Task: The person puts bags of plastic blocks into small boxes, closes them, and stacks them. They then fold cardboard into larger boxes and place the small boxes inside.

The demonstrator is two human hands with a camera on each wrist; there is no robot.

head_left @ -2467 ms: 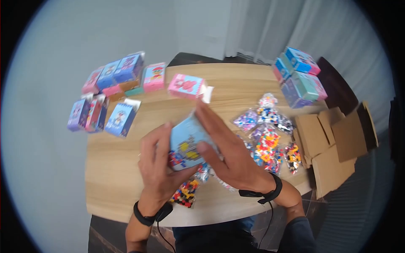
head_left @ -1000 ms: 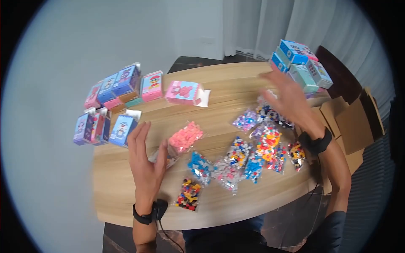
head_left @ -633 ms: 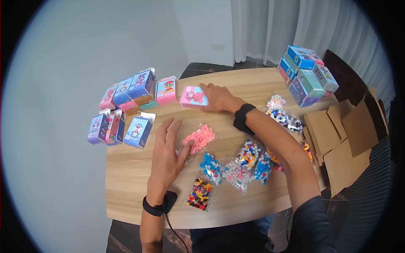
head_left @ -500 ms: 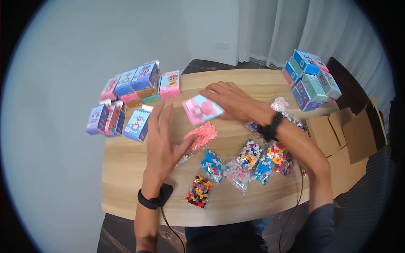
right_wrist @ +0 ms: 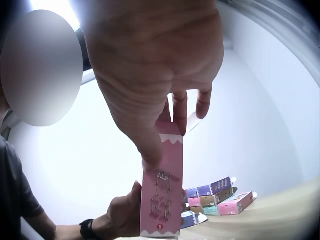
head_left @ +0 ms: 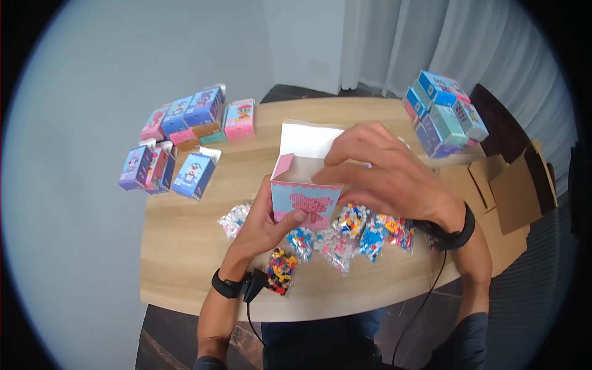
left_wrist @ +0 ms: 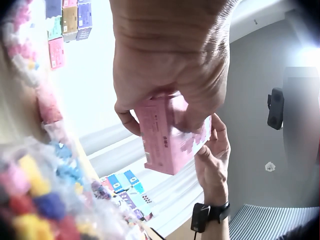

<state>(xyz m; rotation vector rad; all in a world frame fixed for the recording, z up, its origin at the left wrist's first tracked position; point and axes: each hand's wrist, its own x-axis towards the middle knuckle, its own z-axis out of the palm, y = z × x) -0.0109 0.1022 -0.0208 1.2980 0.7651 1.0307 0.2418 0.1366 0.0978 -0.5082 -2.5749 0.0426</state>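
A pink and light-blue cardboard box stands upright in the air over the table, its white lid flap raised. My left hand grips the box low on its left, with the thumb across the front picture. My right hand is at the top right edge of the box, fingers bent over the opening. In the right wrist view its thumb lies on the pink side panel and the fingers reach over the top. Below the hands lie clear bags of small coloured bricks, partly covered by the box.
Printed boxes stand in groups at the left of the table. More boxes are stacked at the back right. An opened brown carton sits at the right edge, near the right forearm.
The right hand took the pink box from the back of the table and brought it nearer. The left hand now grips it, the box has turned upright, and its lid flap is raised.
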